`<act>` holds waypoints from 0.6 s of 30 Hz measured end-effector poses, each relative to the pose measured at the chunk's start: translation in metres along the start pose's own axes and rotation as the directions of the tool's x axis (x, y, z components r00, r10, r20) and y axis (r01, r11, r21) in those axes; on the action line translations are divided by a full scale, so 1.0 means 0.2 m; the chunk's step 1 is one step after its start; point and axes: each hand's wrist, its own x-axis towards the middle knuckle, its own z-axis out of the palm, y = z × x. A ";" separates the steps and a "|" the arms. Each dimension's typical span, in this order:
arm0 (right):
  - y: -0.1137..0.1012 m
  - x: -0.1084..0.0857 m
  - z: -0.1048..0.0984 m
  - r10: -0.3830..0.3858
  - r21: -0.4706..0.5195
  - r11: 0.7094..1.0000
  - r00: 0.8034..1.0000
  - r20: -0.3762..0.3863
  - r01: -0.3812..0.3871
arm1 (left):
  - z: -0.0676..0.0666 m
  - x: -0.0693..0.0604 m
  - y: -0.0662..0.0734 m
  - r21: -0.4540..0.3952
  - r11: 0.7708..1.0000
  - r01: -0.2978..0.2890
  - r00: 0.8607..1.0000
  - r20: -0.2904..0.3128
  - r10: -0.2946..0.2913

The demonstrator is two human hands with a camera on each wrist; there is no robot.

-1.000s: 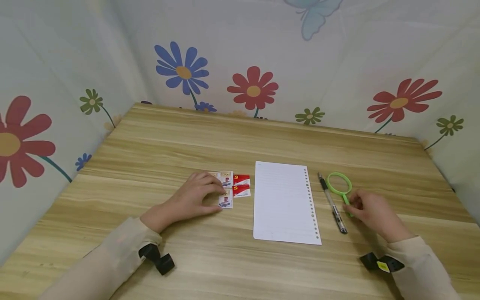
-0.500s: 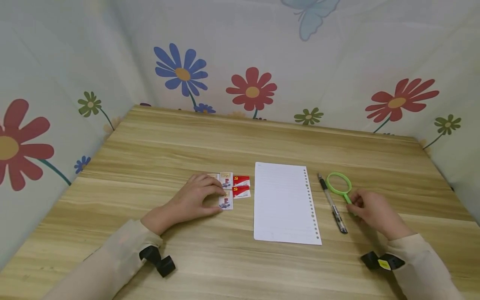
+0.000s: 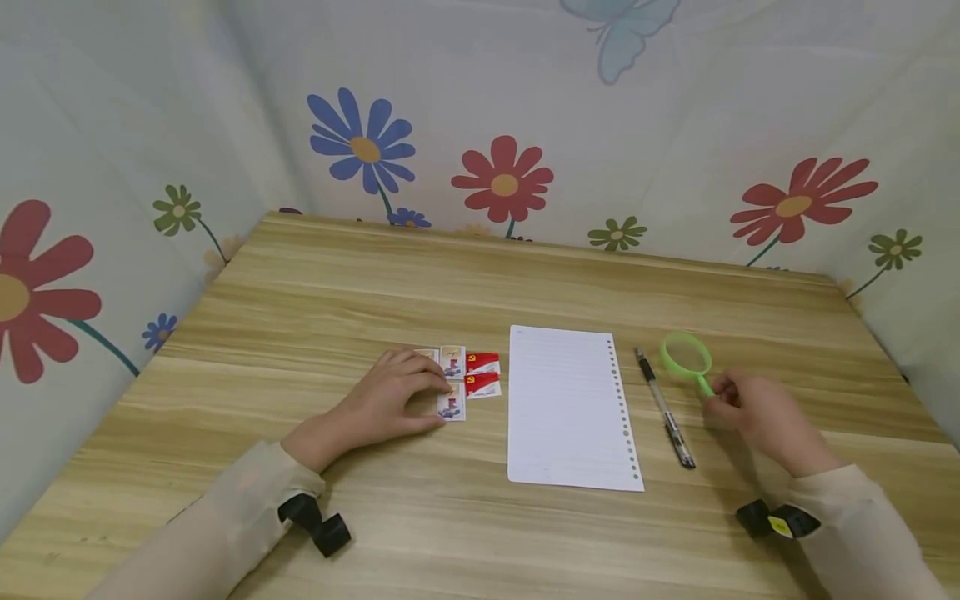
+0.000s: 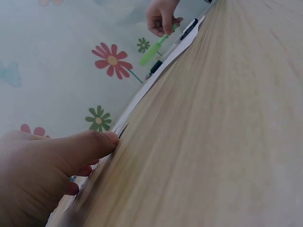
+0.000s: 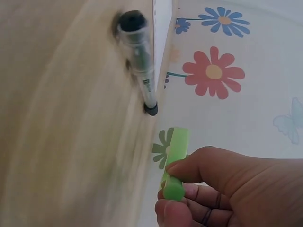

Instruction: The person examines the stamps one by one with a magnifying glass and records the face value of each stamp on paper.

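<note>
In the head view my right hand [image 3: 768, 417] pinches the handle of a green magnifying glass [image 3: 686, 356]. The right wrist view has the thumb and fingers of this hand [image 5: 222, 184] around the green handle [image 5: 178, 146]; the left wrist view shows the glass [image 4: 152, 53] lifted off the table. My left hand [image 3: 375, 400] rests on the table with relaxed fingers, touching the left edge of small stamps [image 3: 452, 402]. Several stamps lie together, including red ones [image 3: 482, 384] on the right side; the hand partly covers those on the left.
A white sheet with punched holes [image 3: 570, 408] lies between the stamps and a black-capped clear pen [image 3: 666, 412]. The pen lies just left of the magnifying glass. A curtain with printed flowers [image 3: 504, 179] stands behind the wooden table [image 3: 420, 533].
My right hand has lifted the magnifying glass and moved slightly right, and the lens has shifted up and right in the head view. The left hand and stamps have stayed in place.
</note>
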 end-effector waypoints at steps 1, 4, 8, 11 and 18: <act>-0.01 0.00 -0.01 0.003 0.002 1.000 1.000 0.003 -0.003 | 0.00 0.00 0.00 -0.001 1.000 -0.001 1.000 0.000 0.001; -0.05 0.01 -0.04 0.001 -0.002 1.000 1.000 0.001 -0.001 | -0.01 0.00 0.00 -0.002 1.000 -0.005 1.000 -0.002 0.005; -0.11 0.02 -0.08 -0.026 -0.027 0.999 0.999 -0.042 0.024 | -0.01 0.01 -0.01 0.000 1.000 -0.013 1.000 -0.006 0.013; -0.16 0.03 -0.11 -0.060 -0.050 0.997 0.995 -0.079 0.057 | -0.01 0.01 -0.01 0.000 1.000 -0.017 1.000 -0.007 0.017; -0.28 0.05 -0.15 -0.150 -0.111 0.984 0.981 -0.127 0.136 | -0.03 0.01 -0.01 -0.005 1.000 -0.010 1.000 -0.004 0.010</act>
